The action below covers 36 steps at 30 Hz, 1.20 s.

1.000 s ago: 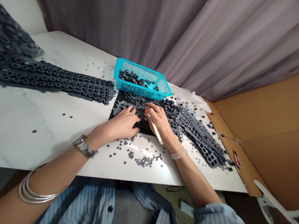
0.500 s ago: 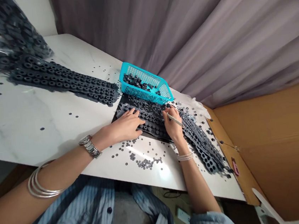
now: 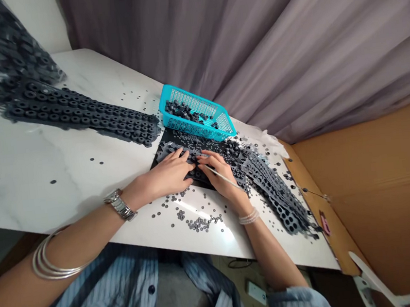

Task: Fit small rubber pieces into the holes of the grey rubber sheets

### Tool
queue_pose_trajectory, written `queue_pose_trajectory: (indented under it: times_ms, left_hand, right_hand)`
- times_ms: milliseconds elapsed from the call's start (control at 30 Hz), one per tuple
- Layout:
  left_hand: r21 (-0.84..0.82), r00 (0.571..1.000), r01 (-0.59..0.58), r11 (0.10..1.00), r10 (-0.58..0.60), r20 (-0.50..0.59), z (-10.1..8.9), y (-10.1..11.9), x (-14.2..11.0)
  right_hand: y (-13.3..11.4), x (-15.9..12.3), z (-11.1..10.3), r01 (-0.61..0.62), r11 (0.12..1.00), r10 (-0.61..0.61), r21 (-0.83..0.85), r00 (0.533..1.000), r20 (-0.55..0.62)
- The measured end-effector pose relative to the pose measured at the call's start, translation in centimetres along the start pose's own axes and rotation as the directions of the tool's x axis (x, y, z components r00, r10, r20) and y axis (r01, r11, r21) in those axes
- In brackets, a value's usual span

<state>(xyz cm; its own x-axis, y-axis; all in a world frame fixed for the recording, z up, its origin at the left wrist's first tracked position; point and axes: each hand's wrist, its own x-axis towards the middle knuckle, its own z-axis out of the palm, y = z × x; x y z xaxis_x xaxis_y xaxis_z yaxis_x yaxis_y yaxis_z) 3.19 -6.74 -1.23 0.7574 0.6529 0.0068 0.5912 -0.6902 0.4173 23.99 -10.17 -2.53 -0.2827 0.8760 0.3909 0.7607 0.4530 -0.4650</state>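
Note:
My left hand (image 3: 168,175) lies flat with its fingers spread on a dark grey rubber sheet (image 3: 200,174) studded with rows of rings. In my right hand (image 3: 226,183) is a thin pale stick (image 3: 219,175), held like a pen. The stick's tip is hidden at the fingers, close to my left fingertips, over the sheet. Under the sheet lies a black mat (image 3: 174,136) sprinkled with small grey discs. Just beyond both hands stands a turquoise basket (image 3: 195,128) with loose black rubber pieces inside.
Another ringed sheet (image 3: 87,112) stretches left toward a clear bag (image 3: 0,53) full of dark parts. Perforated sheets (image 3: 279,197) are piled at the right. Loose discs (image 3: 199,224) lie along the front. A pink-handled tool (image 3: 324,223) rests on cardboard (image 3: 368,175) beside the table.
My right hand has moved left along the sheet with the stick, from the right end to beside my left hand. My left hand stays on the sheet. The view has shifted slightly.

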Motion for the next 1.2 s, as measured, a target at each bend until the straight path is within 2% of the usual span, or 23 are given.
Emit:
queue_pose_trajectory:
  times_ms: [433,600,867,1200]
  left_hand:
    - [-0.011,0.999,-0.028,1.000,0.028,-0.022,0.3,-0.2,0.0]
    - [-0.003,1.000,-0.030,1.000,0.030,-0.002,0.2,-0.2,0.0]
    - [-0.007,1.000,-0.010,1.000,0.010,-0.001,0.2,-0.2,-0.1]
    - [-0.008,1.000,-0.004,1.000,0.004,0.019,-0.1,0.0,-0.1]
  right_hand:
    - [-0.2,0.6,0.6,0.191,0.946,-0.164,-0.263,0.979,0.119]
    - [-0.6,0.7,0.2,0.202,0.944,-0.180,-0.261,0.978,0.107]
    - [-1.6,0.2,-0.3,0.133,0.966,-0.114,-0.223,0.989,0.099]
    - [-0.2,0.4,0.6,0.217,0.941,-0.183,-0.258,0.972,0.148]
